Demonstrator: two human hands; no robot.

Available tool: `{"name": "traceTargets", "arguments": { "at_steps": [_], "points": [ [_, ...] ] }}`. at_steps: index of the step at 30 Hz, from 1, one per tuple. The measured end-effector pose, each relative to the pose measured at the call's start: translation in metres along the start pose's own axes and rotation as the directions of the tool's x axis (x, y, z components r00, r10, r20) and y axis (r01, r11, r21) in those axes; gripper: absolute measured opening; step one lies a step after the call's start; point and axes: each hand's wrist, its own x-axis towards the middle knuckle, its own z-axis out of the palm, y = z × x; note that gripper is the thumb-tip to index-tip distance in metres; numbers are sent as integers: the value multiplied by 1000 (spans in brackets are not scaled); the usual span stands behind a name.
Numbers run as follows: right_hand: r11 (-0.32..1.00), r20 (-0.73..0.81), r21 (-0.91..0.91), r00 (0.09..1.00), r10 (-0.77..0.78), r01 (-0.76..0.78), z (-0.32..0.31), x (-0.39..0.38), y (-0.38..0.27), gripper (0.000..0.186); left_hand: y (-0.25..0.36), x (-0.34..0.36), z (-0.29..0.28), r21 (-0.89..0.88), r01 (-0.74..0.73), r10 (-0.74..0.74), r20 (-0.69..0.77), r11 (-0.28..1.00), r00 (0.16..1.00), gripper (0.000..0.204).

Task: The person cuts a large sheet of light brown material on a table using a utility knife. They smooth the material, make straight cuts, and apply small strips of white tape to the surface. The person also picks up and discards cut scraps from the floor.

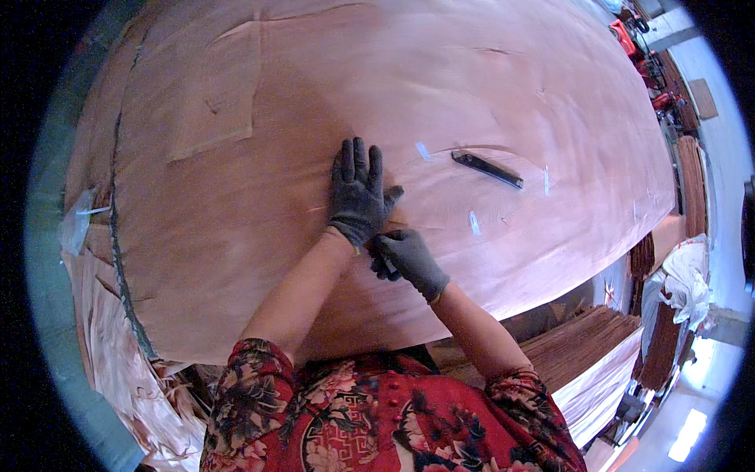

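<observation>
A broad sheet of reddish-brown wood veneer (259, 259) spreads out in front of me. My left hand (359, 193), in a dark grey glove, lies flat on it with the fingers stretched out. Just beside that wrist, my gloved right hand (409, 259) is closed low over the sheet; whatever its fingers hold is hidden. A black knife-like tool (487, 170) rests on the veneer to the right of my hands. Small pale strips that look like tape, one strip (423, 151) and another strip (475, 223) among them, lie around it. A rectangular veneer patch (216, 118) shows at the far left.
A stack of veneer sheets (582, 346) stands at the lower right, with a white plastic bag (686, 271) beyond it. Torn veneer scraps (130, 370) hang at the lower left. Red equipment (625, 39) is at the far right.
</observation>
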Motion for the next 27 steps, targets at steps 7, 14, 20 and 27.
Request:
{"name": "traceTargets", "arguments": {
  "at_steps": [7,14,20,27],
  "points": [
    [975,87,-209,991,102,-82,-40,-13,-18,34,5,3,-5,32,-29,23,154,999,988,84],
    [1000,-50,-6,999,19,-19,-51,-12,-1,40,3,-1,-4,35,-47,42,126,998,991,88],
    [961,-142,-278,990,-26,-15,-49,0,-9,46,0,-3,-6,-153,-51,59,49,987,997,106],
    [858,-140,-513,989,-41,-37,-56,-13,-10,44,1,-6,-1,-124,-6,23,137,992,990,113]
  ]
}}
